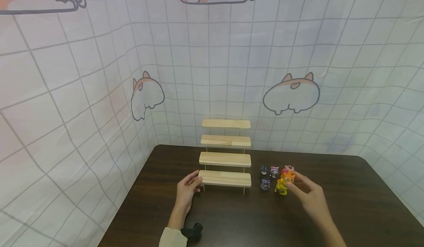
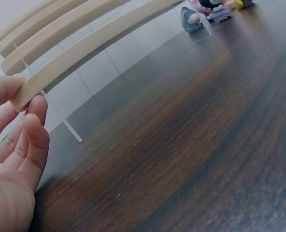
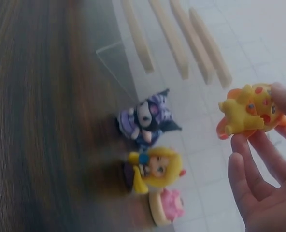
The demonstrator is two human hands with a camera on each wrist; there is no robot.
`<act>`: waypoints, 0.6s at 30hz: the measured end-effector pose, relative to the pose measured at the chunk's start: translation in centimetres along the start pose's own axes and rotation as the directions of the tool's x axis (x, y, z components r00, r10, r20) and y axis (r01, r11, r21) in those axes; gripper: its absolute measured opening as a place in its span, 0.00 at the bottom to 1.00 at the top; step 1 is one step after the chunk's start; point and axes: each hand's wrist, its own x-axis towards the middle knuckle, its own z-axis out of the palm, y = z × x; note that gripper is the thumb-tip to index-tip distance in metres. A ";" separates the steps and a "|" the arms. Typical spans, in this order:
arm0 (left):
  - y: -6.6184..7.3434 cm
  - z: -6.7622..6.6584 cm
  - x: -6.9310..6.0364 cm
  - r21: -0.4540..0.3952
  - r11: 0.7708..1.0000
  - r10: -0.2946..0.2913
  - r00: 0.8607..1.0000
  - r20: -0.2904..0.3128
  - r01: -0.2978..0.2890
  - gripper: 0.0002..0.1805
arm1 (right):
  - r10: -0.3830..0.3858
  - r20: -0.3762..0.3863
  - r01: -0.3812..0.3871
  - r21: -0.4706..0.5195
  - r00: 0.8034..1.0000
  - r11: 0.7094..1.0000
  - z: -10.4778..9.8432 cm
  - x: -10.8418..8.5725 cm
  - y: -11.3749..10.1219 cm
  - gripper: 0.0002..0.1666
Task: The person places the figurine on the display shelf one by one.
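Note:
My left hand [image 1: 186, 191] pinches the left end of the lowest wooden shelf [image 1: 225, 178], thumb above and fingers beneath, as the left wrist view also shows. In my right hand [image 3: 273, 193], a yellow and orange figurine [image 3: 247, 112] is held between thumb and fingers, raised off the table. Below it stand a yellow-haired figurine [image 3: 158, 169], a pink one [image 3: 172, 205] and a purple and black one [image 3: 145, 118]. Beside the stand's right side are small figurines, among them a dark blue one [image 1: 263, 170] and a purple one [image 1: 265, 184].
The four-tier wooden stand, its top shelf [image 1: 226, 123] nearest the back, is on a dark table [image 1: 232, 217]. A white grid-patterned curtain [image 1: 225, 55] hangs behind and at the sides. A black strapped device [image 1: 193, 231] is at my left wrist.

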 end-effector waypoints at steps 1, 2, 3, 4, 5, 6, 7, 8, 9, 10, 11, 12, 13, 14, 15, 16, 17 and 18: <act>0.0 0.0 0.0 0.000 1.000 0.001 1.000 -0.001 -0.001 0.26 | -0.015 0.009 0.015 0.008 1.000 1.000 0.2 0.0 -0.2 0.30; 0.0 0.0 0.0 -0.003 1.000 -0.001 1.000 -0.003 0.001 0.26 | -0.028 0.012 0.028 0.016 1.000 0.999 0.4 0.0 -0.4 0.30; 0.0 0.0 0.0 -0.001 1.000 0.002 1.000 -0.003 -0.002 0.26 | -0.041 0.018 0.040 0.026 0.999 0.999 0.6 0.0 -0.6 0.29; 0.0 -0.1 0.0 -0.003 1.000 0.001 1.000 -0.003 -0.001 0.26 | -0.053 0.023 0.052 0.041 0.998 0.998 0.9 0.1 -0.8 0.29; 0.0 -0.1 0.0 -0.003 1.000 0.001 1.000 -0.004 -0.001 0.26 | -0.061 0.028 0.060 0.057 0.998 0.997 1.1 0.1 -1.0 0.29; 0.0 -0.1 0.0 -0.006 1.000 0.001 1.000 -0.005 -0.001 0.26 | -0.069 0.035 0.067 0.073 0.997 0.995 1.3 0.1 -1.2 0.28; -0.1 -0.1 0.0 -0.005 1.000 0.002 1.000 -0.004 -0.002 0.27 | -0.076 0.039 0.072 0.087 0.996 0.994 1.6 0.2 -1.3 0.28; -0.1 -0.1 0.0 -0.006 1.000 0.001 1.000 -0.004 -0.001 0.27 | -0.081 0.045 0.076 0.103 0.996 0.992 1.8 0.3 -1.5 0.27; -0.1 0.0 0.1 -0.004 1.000 0.004 1.000 -0.004 -0.004 0.27 | -0.088 0.053 0.082 0.118 0.995 0.990 2.0 0.4 -1.7 0.27; -0.2 0.0 0.1 -0.007 1.000 0.001 1.000 -0.006 -0.001 0.26 | -0.095 0.061 0.086 0.129 0.994 0.988 2.2 0.5 -1.9 0.26; -0.3 0.0 0.1 -0.004 1.000 0.004 1.000 -0.006 -0.004 0.27 | -0.101 0.068 0.091 0.132 0.993 0.987 2.4 0.6 -2.1 0.26; -0.3 0.0 0.1 -0.005 1.000 0.004 1.000 -0.009 -0.004 0.26 | -0.108 0.075 0.097 0.132 0.991 0.987 2.6 0.7 -2.3 0.25; -0.3 0.0 0.1 -0.003 1.000 0.006 1.000 -0.010 -0.006 0.26 | -0.114 0.083 0.102 0.133 0.990 0.986 2.8 0.9 -2.4 0.25; -0.4 0.0 0.1 -0.001 1.000 0.007 1.000 -0.011 -0.007 0.26 | -0.124 0.089 0.112 0.135 0.988 0.984 3.0 1.0 -2.6 0.25; -0.4 -0.1 0.1 0.001 1.000 0.010 1.000 -0.010 -0.010 0.26 | -0.130 0.095 0.117 0.133 0.987 0.984 3.2 1.0 -2.8 0.25; -0.4 -0.1 0.1 -0.001 1.000 0.008 1.000 -0.012 -0.008 0.26 | -0.135 0.102 0.121 0.133 0.986 0.984 3.4 1.1 -3.0 0.25; -0.5 -0.1 0.1 -0.001 1.000 0.007 1.000 -0.012 -0.007 0.26 | -0.141 0.107 0.126 0.136 0.984 0.983 3.6 1.2 -3.1 0.25; -0.4 -0.1 0.1 -0.003 1.000 0.006 1.000 -0.012 -0.006 0.26 | -0.143 0.116 0.126 0.142 0.983 0.982 3.8 1.3 -3.3 0.25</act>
